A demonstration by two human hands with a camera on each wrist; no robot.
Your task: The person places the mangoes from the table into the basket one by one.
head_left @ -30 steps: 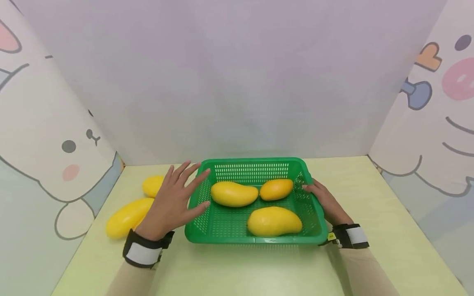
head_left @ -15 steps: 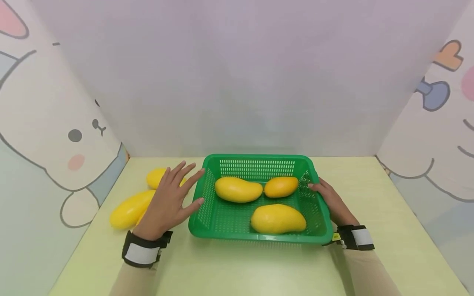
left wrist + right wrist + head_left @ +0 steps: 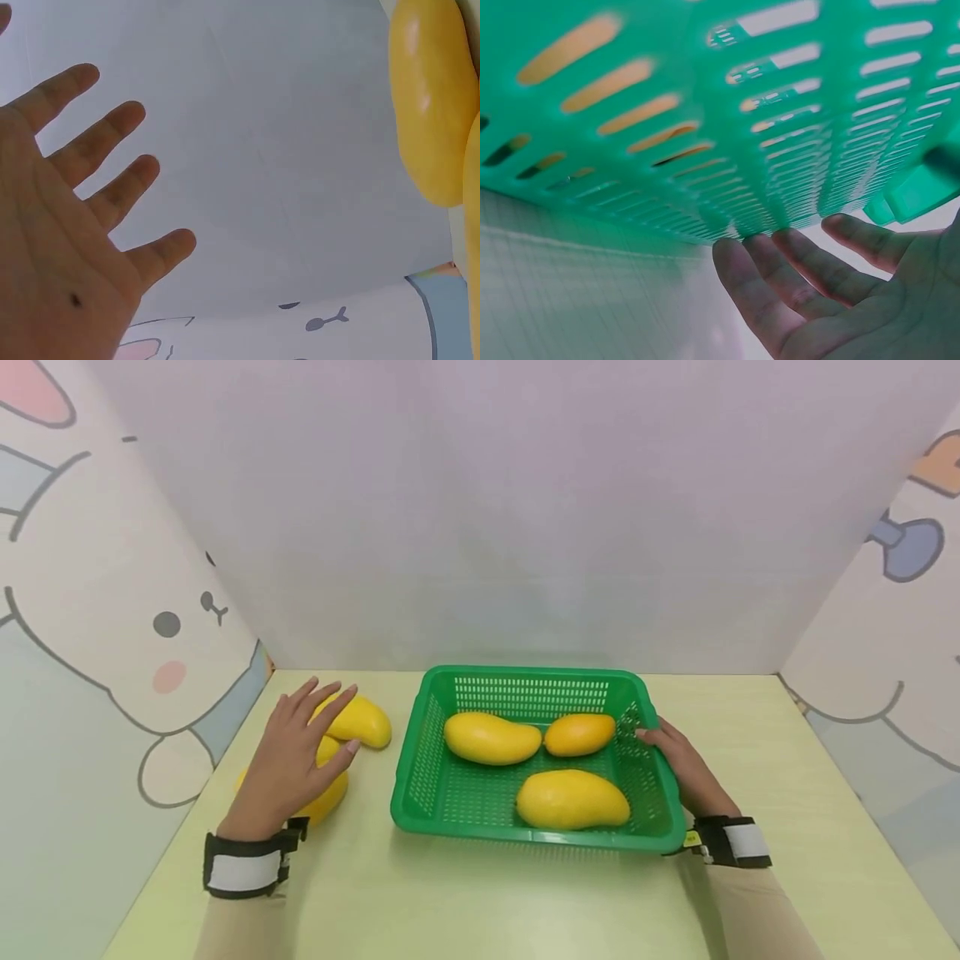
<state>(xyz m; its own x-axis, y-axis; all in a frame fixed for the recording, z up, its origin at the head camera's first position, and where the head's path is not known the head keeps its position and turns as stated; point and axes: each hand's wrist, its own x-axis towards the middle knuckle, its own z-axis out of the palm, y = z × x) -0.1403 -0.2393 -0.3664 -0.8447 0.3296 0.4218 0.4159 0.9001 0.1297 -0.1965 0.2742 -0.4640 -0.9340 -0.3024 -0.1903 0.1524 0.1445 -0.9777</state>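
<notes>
My left hand (image 3: 285, 760) hovers over several yellow mangoes at the left, its fingers spread and holding nothing. One mango (image 3: 362, 723) pokes out past its fingertips, another mango (image 3: 327, 797) shows beside the palm, and the hand covers part of the group. In the left wrist view a mango (image 3: 431, 105) stands at the right edge, away from the fingers. My right hand (image 3: 686, 768) grips the right side of a green plastic basket (image 3: 536, 837), thumb over the rim. The right wrist view shows its fingers (image 3: 802, 277) against the slotted outer wall.
Inside the basket lie a yellow mango (image 3: 491, 739) and a smaller orange-yellow mango (image 3: 580, 735) at the back, with a larger mango (image 3: 572, 800) in front. A pale wall (image 3: 525, 527) rises behind the light yellow table (image 3: 487, 910); cartoon-printed panels (image 3: 82, 677) flank it.
My left hand has moved left, away from the basket's left rim and over the loose mangoes. The right hand keeps its hold; the whole view has shifted slightly.
</notes>
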